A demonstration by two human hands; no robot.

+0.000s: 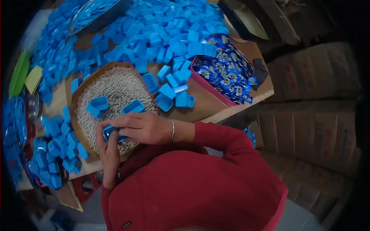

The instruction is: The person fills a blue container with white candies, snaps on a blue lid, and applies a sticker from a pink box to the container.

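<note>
A small blue plastic box [109, 132] is held between both hands over the near part of a tray [75, 111] filled with small pale pellets [115, 84]. My left hand [110, 148] wraps round its left side, thumb pressed against it. My right hand [144, 128], with a bracelet at the wrist, reaches across from the right, fingers on the top of the box. More blue boxes [133, 107] lie on the pellets just beyond the hands. What is inside the held box is mostly hidden by the fingers.
Many blue boxes [169, 23] are heaped across the back and left of the table [216, 115]. At the right stands a pink-rimmed container [212, 91] of blue printed packets [223, 69]. A metal bowl [34, 107] sits at the left. Cardboard cartons [308, 131] are stacked at the right.
</note>
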